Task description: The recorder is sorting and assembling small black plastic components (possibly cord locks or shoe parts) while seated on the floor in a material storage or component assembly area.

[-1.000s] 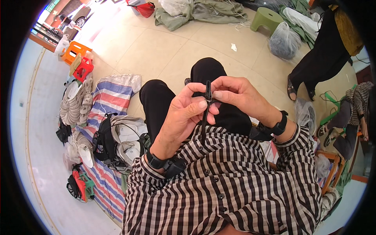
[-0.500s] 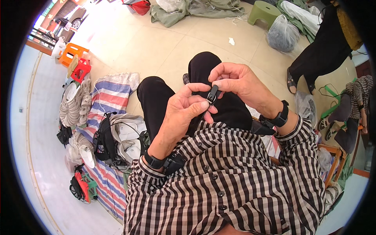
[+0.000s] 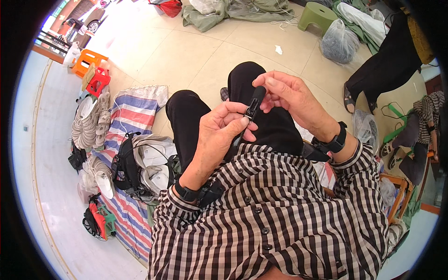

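Black strap: one piece, narrow, upright but leaning right (image 3: pixel 255 103); between my hands, above the lap; a small pale band crosses it near my left thumb.
Left hand: mine (image 3: pixel 215 128); thumb and forefinger pinching the strap around the pale band, other fingers bent behind.
Right hand: mine (image 3: pixel 295 101); fingers loosely curled beside the strap's upper end, thumb lifted clear; whether a fingertip presses the strap, I cannot tell.
Lower end: runs down toward my checked shirt (image 3: pixel 263 219), partly hidden.
Slip risk: my left pinch is small; a sharp tug at the upper end could draw the strap through it.
Twist risk: with the upper end so lightly attended, it could turn or swing out of line.
Loss risk: if dropped, it could slide between my black trouser legs (image 3: pixel 186 119), dark upon dark, hard to spot.
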`<action>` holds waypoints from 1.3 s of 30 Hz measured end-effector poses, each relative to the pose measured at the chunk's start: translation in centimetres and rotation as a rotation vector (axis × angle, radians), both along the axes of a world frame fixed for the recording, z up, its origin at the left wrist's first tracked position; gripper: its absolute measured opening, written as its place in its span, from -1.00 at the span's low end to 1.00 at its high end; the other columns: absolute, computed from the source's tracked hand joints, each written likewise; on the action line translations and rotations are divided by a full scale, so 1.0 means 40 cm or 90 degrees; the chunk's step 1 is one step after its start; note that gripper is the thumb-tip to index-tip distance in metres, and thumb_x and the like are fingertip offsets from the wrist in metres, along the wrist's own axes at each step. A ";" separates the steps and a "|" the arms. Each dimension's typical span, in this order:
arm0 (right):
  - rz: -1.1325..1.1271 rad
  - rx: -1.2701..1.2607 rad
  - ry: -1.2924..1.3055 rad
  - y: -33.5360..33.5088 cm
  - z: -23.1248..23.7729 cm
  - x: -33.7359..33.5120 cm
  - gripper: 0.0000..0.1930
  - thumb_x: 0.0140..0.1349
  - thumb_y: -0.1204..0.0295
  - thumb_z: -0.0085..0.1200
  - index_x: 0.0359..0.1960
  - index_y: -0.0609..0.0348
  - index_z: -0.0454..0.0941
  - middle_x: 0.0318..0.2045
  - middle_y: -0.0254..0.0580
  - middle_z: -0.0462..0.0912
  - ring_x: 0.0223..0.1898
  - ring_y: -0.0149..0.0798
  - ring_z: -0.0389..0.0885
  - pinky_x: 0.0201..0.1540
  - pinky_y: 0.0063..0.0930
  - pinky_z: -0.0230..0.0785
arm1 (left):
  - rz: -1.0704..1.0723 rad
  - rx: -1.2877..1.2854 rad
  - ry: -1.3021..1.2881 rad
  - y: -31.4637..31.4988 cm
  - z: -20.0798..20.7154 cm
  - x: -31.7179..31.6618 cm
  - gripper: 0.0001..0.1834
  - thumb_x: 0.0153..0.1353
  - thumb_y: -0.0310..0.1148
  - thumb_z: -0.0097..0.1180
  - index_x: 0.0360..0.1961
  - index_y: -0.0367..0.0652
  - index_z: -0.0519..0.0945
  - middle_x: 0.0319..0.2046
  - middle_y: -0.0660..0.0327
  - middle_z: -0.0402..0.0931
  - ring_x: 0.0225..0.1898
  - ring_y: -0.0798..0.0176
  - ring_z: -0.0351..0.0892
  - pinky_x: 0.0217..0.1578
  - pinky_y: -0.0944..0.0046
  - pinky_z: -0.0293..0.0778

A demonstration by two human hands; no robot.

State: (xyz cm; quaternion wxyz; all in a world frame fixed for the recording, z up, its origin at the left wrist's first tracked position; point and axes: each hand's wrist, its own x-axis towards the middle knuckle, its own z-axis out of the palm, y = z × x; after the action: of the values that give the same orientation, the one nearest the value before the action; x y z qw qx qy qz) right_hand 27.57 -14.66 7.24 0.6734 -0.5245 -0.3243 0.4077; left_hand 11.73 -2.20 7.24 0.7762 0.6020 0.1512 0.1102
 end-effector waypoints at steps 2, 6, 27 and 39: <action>0.009 -0.019 0.036 0.004 -0.010 -0.001 -0.62 0.31 0.10 -0.11 -0.24 0.21 0.51 -0.43 -0.31 0.55 -0.42 -0.48 0.51 -0.31 -0.63 0.39 | 0.015 -0.009 -0.015 0.001 -0.004 0.000 -0.81 0.18 -0.55 0.00 -0.16 -0.35 0.46 -0.43 0.02 0.58 -0.51 0.30 0.57 -0.41 0.40 0.49; 0.080 -0.068 0.114 0.007 -0.029 -0.004 -0.57 0.31 0.03 -0.16 -0.26 0.19 0.51 -0.41 -0.28 0.55 -0.40 -0.47 0.49 -0.31 -0.59 0.38 | 0.052 -0.005 -0.045 0.001 -0.001 -0.006 -0.75 0.18 -0.55 0.00 -0.09 -0.35 0.43 -0.41 0.02 0.58 -0.48 0.30 0.58 -0.39 0.40 0.49; 0.120 -0.060 -0.076 0.026 -0.029 -0.029 -0.84 0.25 0.36 -0.02 -0.35 0.19 0.50 -0.49 -0.41 0.52 -0.46 -0.55 0.46 -0.39 -0.66 0.37 | 0.015 0.012 0.005 0.013 -0.024 -0.012 -0.68 0.18 -0.59 -0.02 -0.02 -0.40 0.39 -0.37 0.01 0.57 -0.38 0.26 0.60 -0.33 0.38 0.52; 0.129 -0.062 -0.078 0.027 -0.035 -0.030 -0.88 0.24 0.44 -0.03 -0.27 0.20 0.51 -0.47 -0.41 0.53 -0.49 -0.56 0.49 -0.38 -0.70 0.40 | -0.019 -0.058 0.003 0.019 -0.034 -0.016 -0.80 0.18 -0.57 0.02 -0.16 -0.37 0.42 -0.36 0.04 0.56 -0.36 0.28 0.59 -0.32 0.39 0.54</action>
State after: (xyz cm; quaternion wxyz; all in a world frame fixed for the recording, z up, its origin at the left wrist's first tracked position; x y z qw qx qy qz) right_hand 26.35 -13.57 5.86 0.5816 -0.5450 -0.3963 0.4557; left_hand 11.11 -1.42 5.89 0.8039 0.5688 0.1487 0.0900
